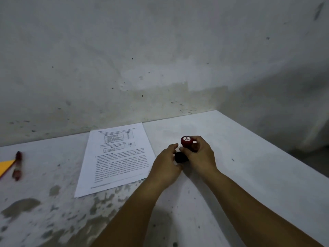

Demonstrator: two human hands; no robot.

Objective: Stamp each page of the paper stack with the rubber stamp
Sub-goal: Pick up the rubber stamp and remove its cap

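Observation:
A stack of printed white pages [117, 157] lies on the worn white table [249, 166], its top sheet showing tables and text. Right of it stands the rubber stamp [186, 141], with a red knob marked "TOP" and a black base [180, 157]. My right hand [199, 155] grips the stamp's handle just under the knob. My left hand [166, 166] curls round the black base from the left side. Whether the base rests on the table is hidden by my hands.
A red pen [17, 165] and a yellow paper corner [5, 166] lie at the far left. A stained wall [160, 59] rises right behind the table. The table's right edge [277, 148] runs diagonally toward the near right.

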